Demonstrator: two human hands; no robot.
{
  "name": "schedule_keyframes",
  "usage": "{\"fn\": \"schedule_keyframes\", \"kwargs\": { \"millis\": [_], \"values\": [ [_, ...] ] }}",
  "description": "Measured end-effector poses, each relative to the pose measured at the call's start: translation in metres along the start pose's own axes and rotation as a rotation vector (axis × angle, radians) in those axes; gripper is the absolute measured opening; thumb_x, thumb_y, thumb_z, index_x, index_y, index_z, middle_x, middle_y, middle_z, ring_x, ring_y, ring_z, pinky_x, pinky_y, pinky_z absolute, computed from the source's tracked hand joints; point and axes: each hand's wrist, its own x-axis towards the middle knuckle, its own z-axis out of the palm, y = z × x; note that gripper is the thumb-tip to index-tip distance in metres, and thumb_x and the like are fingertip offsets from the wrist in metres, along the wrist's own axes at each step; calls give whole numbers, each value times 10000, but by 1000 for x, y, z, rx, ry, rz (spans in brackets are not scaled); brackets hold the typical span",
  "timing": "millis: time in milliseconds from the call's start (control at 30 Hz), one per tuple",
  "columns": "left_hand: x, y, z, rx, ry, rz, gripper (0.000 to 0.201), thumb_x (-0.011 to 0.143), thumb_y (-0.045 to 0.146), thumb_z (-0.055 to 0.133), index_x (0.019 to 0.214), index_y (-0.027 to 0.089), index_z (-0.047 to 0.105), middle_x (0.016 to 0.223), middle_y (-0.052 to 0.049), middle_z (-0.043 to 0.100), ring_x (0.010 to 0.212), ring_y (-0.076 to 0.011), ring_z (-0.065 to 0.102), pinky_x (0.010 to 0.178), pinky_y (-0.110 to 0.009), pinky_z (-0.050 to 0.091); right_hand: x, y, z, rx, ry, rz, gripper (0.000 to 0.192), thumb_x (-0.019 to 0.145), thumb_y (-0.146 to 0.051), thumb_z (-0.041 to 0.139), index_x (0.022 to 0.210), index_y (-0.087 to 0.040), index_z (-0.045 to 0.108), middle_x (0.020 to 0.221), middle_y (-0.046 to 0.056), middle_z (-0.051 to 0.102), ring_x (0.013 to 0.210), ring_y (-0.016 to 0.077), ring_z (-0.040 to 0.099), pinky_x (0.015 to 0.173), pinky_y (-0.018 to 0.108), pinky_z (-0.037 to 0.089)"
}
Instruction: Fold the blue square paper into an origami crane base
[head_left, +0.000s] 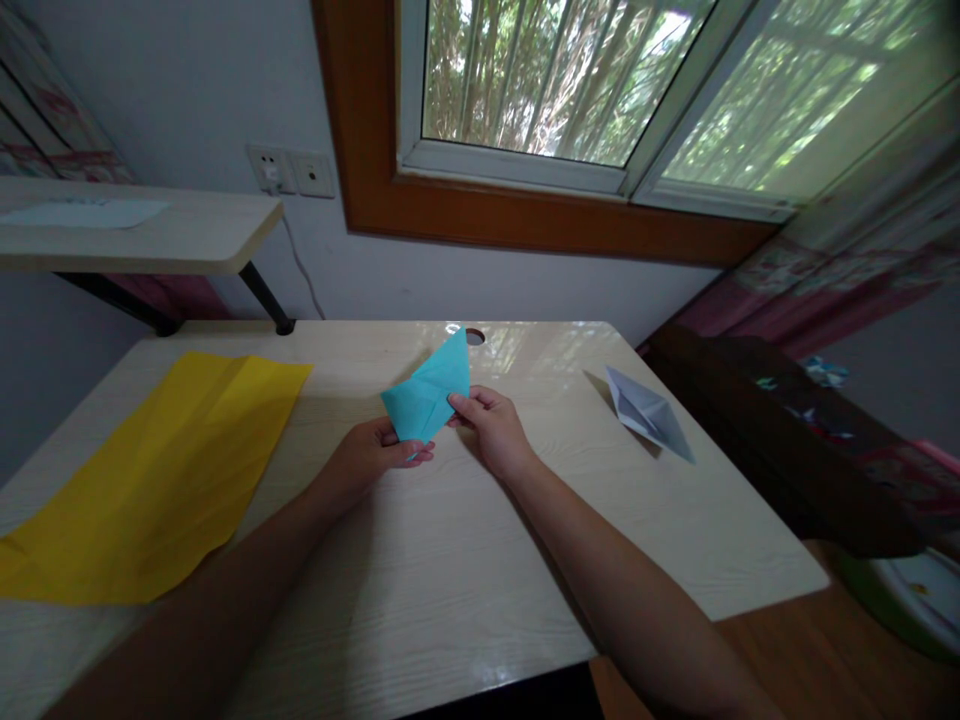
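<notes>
A folded sheet of turquoise paper (431, 388) is held above the middle of the desk, one corner pointing up and away. My left hand (379, 447) pinches its lower edge, thumb in front and fingers behind. On its right edge, my right hand (491, 420) grips the paper between thumb and fingers. The fingers behind the paper are partly hidden. Over to the right, a folded white paper boat (649, 412) rests on the desk, apart from both hands.
A large yellow sheet (161, 480) covers the left side of the pale desk (450, 580). A raised shelf (225, 235) stands at the back left. Near the back edge is a round cable hole (475, 338). The window (555, 80) is behind.
</notes>
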Motion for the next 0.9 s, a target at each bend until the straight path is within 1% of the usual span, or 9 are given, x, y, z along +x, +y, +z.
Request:
{"fn": "schedule_keyframes", "kwargs": {
  "millis": [167, 367, 500, 567, 633, 700, 733, 833, 900],
  "values": [
    [2, -2, -1, 22, -4, 14, 359, 720, 377, 847, 990, 161, 747, 971, -92, 795, 922, -280, 757, 916, -437, 588, 1, 1, 0, 3, 43, -23, 310, 706, -457, 844, 781, -187, 710, 740, 28, 735, 674, 161, 671, 701, 312, 566],
    [1, -1, -1, 68, -11, 32, 366, 732, 370, 824, 1020, 160, 741, 999, -98, 790, 949, -282, 751, 913, -422, 575, 2, 1, 0, 8, 38, -38, 330, 706, -471, 840, 833, -194, 712, 789, 33, 752, 706, 174, 689, 721, 333, 585],
    [2, 1, -3, 115, -40, 86, 435, 734, 341, 818, 1113, 163, 700, 1047, -87, 777, 1014, -284, 724, 933, -408, 549, 4, 1, -3, 19, 34, -24, 376, 722, -455, 828, 972, -202, 705, 781, 14, 745, 663, 152, 671, 681, 307, 572],
    [2, 1, -4, 113, -25, 110, 508, 727, 358, 825, 1165, 153, 666, 1086, -92, 761, 1024, -284, 711, 913, -398, 550, 4, 1, -4, 22, 5, -25, 440, 730, -446, 820, 1073, -207, 680, 745, -5, 732, 634, 140, 655, 652, 287, 555],
    [2, 2, -6, 92, 38, 125, 573, 716, 386, 835, 1199, 148, 638, 1120, -98, 744, 1015, -274, 703, 875, -369, 556, 4, 2, -4, -5, -54, -34, 501, 752, -446, 802, 1165, -209, 643, 690, -28, 703, 604, 130, 634, 627, 268, 532],
    [2, 5, -7, 20, 109, 121, 654, 717, 391, 837, 1276, 161, 588, 1160, -102, 727, 991, -255, 703, 835, -340, 560, 3, 3, -5, -55, -138, -38, 564, 789, -440, 772, 1269, -211, 584, 642, -53, 665, 582, 122, 611, 606, 250, 505],
    [1, 6, -7, -36, 122, 113, 697, 728, 387, 831, 1329, 171, 548, 1174, -107, 721, 973, -246, 707, 817, -332, 561, 2, 3, -5, -82, -178, -40, 593, 808, -433, 757, 1317, -212, 546, 630, -63, 649, 578, 118, 602, 598, 241, 491],
    [-1, 12, -9, -198, 81, 96, 800, 752, 350, 818, 1436, 188, 435, 1158, -122, 728, 914, -229, 721, 771, -314, 565, 1, 5, -6, -145, -262, -54, 631, 851, -401, 719, 1395, -221, 455, 628, -83, 612, 583, 109, 584, 584, 220, 457],
    [-2, 14, -10, -232, 50, 100, 839, 745, 316, 828, 1457, 189, 403, 1117, -120, 744, 873, -223, 729, 743, -299, 563, 0, 7, -6, -175, -287, -70, 617, 868, -389, 699, 1404, -233, 437, 638, -89, 593, 582, 105, 568, 577, 214, 445]
  ]
}}
